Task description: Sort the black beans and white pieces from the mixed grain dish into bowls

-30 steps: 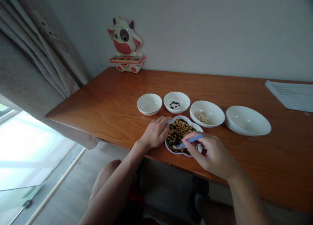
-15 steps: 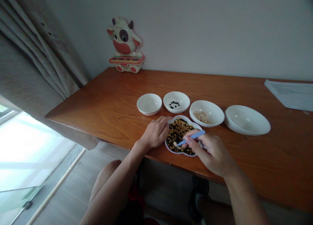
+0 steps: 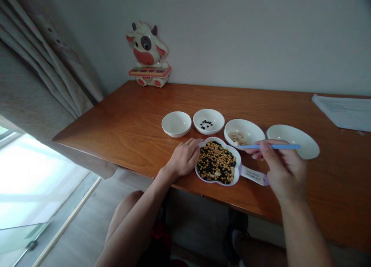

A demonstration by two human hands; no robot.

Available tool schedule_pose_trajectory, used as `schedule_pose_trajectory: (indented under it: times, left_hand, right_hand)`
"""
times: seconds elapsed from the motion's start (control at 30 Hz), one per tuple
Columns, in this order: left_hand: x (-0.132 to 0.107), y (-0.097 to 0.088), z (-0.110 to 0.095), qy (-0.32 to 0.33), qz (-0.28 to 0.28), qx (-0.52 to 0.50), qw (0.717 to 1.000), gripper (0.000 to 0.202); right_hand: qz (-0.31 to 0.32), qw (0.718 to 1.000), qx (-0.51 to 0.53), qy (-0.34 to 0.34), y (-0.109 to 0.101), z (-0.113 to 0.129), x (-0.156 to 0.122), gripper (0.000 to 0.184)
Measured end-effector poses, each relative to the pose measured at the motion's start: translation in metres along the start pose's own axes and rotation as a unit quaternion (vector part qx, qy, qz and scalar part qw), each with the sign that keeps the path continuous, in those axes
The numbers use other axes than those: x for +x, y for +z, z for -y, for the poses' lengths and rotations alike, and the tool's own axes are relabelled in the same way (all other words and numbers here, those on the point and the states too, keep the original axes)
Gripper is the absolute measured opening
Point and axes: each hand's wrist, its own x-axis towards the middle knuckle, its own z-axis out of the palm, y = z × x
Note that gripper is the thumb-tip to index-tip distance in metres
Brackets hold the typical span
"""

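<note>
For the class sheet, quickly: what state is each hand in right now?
Left hand: open, holding nothing.
Right hand: closed grip holding light-blue plastic tweezers.

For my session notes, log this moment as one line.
left hand: at bean plate | right hand: blue tweezers, tips above white bowl

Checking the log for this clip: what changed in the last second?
The right hand moved rightward off the lobed plate, carrying the blue plastic tweezers, now level with their tip over the bowl of pale pieces; whether they grip anything is unclear. That uncovered the plate's label tab. The left hand stayed at the plate's edge; the bean mix and the bowl of black beans look unchanged.
</note>
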Motion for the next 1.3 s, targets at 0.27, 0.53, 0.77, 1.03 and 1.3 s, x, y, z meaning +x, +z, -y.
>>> schedule_pose_trajectory:
  times: [0.27,0.53,0.77,1.03,1.3]
  left_hand:
    - [-0.001,0.0,0.001,0.002,-0.001,-0.005,1.0,0.038]
    - [-0.001,0.002,0.002,0.004,-0.003,0.002,1.0,0.038]
    - [0.0,0.0,0.001,0.003,0.0,0.007,1.0,0.039]
    - [-0.001,0.0,0.0,-0.008,-0.003,0.003,1.0,0.039]
    - [-0.001,0.001,0.002,-0.002,0.0,0.005,1.0,0.039]
  right_hand:
    - [-0.082,0.996,-0.013,0.038,-0.004,-0.007,0.008,0.028]
    - [-0.089,0.994,-0.035,0.055,-0.002,-0.003,0.007,0.03]
    - [-0.042,0.999,-0.014,0.031,-0.001,-0.001,0.003,0.026]
    - [0.215,0.976,-0.046,-0.008,-0.004,0.001,-0.009,0.021]
    - [0.3,0.942,-0.123,-0.091,0.0,0.017,-0.011,0.012]
